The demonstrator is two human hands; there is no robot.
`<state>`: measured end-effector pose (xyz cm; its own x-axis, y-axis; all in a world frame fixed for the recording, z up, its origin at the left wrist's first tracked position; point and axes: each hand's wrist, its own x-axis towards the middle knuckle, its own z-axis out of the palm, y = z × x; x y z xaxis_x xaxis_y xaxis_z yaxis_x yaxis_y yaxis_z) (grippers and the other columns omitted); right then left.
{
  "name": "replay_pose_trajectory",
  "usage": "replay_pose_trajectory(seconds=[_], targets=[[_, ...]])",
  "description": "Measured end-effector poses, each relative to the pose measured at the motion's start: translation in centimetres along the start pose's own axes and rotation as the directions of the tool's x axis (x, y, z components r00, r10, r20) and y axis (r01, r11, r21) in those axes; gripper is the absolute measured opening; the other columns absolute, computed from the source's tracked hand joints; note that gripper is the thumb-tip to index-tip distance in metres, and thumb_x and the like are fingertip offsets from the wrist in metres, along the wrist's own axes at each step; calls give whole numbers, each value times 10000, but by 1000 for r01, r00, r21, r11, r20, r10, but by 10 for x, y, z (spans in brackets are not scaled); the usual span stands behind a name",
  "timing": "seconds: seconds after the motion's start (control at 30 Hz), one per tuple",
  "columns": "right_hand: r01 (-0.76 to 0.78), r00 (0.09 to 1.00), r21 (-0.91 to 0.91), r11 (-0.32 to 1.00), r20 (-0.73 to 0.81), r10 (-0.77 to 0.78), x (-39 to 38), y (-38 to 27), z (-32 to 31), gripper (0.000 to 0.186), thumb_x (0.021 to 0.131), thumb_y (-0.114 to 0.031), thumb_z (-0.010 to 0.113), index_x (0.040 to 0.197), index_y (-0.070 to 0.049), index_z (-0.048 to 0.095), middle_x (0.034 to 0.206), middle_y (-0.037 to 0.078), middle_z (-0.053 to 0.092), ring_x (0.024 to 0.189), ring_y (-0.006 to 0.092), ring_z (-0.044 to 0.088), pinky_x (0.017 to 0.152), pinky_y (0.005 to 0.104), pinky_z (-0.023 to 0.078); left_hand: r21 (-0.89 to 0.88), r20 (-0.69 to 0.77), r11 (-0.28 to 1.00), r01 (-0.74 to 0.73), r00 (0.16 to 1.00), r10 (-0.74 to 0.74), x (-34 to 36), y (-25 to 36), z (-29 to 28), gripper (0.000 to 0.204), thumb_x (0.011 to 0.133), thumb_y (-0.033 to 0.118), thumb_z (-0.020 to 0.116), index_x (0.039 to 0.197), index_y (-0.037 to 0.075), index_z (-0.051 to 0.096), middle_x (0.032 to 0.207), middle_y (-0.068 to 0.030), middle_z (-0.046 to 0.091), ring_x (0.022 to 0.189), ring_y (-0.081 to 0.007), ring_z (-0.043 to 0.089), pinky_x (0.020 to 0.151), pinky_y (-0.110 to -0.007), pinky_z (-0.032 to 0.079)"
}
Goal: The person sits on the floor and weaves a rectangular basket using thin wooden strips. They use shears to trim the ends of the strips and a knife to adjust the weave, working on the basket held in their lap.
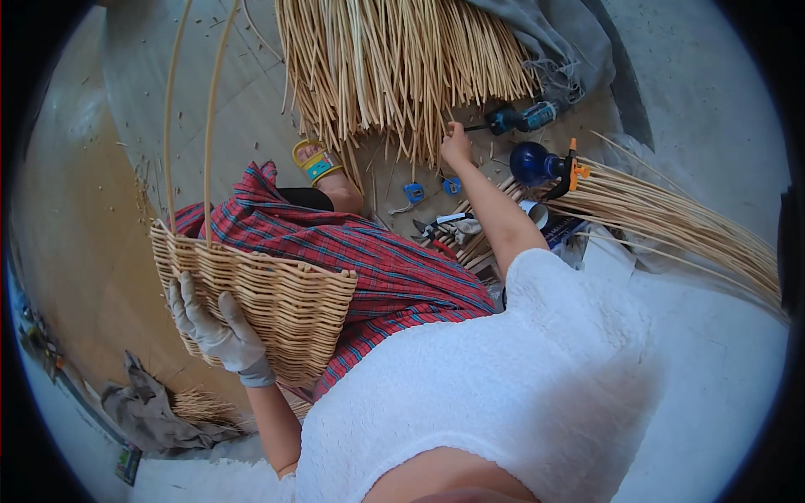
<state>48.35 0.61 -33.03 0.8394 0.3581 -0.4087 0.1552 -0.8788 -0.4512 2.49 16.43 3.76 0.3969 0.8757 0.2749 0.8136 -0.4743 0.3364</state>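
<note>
A woven wicker basket [272,293] leans on the red plaid cloth over my lap, with two tall canes [210,134] rising from its far left edge. My left hand [220,327], in a pale glove, lies against the basket's side with its fingers spread. Bare, my right hand [455,146] reaches far forward to the cut ends of a large bundle of canes [394,67]. Its fingers are curled closed, and what they hold cannot be made out. A thin dark rod shows beside them, pointing toward a blue and black power drill [521,118].
Two blue tape measures [413,193] and red-handled cutters [432,230] lie near my right forearm. A blue spray bottle [535,164] stands by another cane bundle [671,210] at the right. Grey cloth [155,411] lies at the lower left; cane scraps dot the floor.
</note>
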Motion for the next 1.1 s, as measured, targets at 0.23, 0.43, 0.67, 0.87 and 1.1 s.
replay_pose_trajectory(seconds=[0.23, 0.43, 0.67, 0.87, 1.1], targets=[[-55, 998, -23, 998, 8, 55, -9, -11, 26, 354, 951, -181, 651, 1291, -148, 558, 1216, 162, 669, 1165, 396, 649, 973, 501, 537, 11, -5, 1000, 20, 1000, -20, -2, 4, 1, 601, 1077, 378, 555, 1496, -52, 526, 1522, -281, 486, 1452, -430, 435, 1201, -516, 334], [-23, 991, -20, 1000, -133, 20, -16, -23, 36, 373, 935, -220, 688, 1279, -153, 560, 1222, 161, 656, 1160, 403, 652, 926, 518, 552, 8, -8, 1000, 18, 1000, -18, -3, 0, 4, 610, 1085, 401, 537, 1496, -49, 525, 1530, -278, 480, 1445, -429, 449, 1201, -516, 342], [10, 998, -33, 999, -67, -12, -27, -49, 34, 222, 966, -231, 681, 1158, -144, 612, 1169, 148, 716, 1097, 392, 688, 888, 520, 558, -11, -18, 1000, 10, 1000, -10, 0, 3, 4, 599, 1082, 401, 541, 1483, -45, 538, 1508, -277, 509, 1438, -436, 458, 1184, -524, 357], [128, 991, -40, 991, 35, -126, -58, -74, 54, 206, 978, -235, 622, 1145, -114, 619, 1046, 211, 735, 991, 436, 715, 837, 572, 555, -16, -27, 1000, -25, 999, 25, 0, 0, 6, 581, 1074, 362, 551, 1471, -62, 540, 1501, -285, 518, 1417, -445, 477, 1180, -533, 358], [113, 990, 46, 993, 80, -116, -55, -49, 75, 257, 920, -251, 691, 1139, -120, 678, 948, 154, 765, 938, 398, 730, 826, 522, 574, -38, -30, 999, -31, 999, 30, 2, 0, 6, 587, 1070, 360, 553, 1463, -77, 541, 1472, -291, 545, 1419, -450, 473, 1175, -536, 359]])
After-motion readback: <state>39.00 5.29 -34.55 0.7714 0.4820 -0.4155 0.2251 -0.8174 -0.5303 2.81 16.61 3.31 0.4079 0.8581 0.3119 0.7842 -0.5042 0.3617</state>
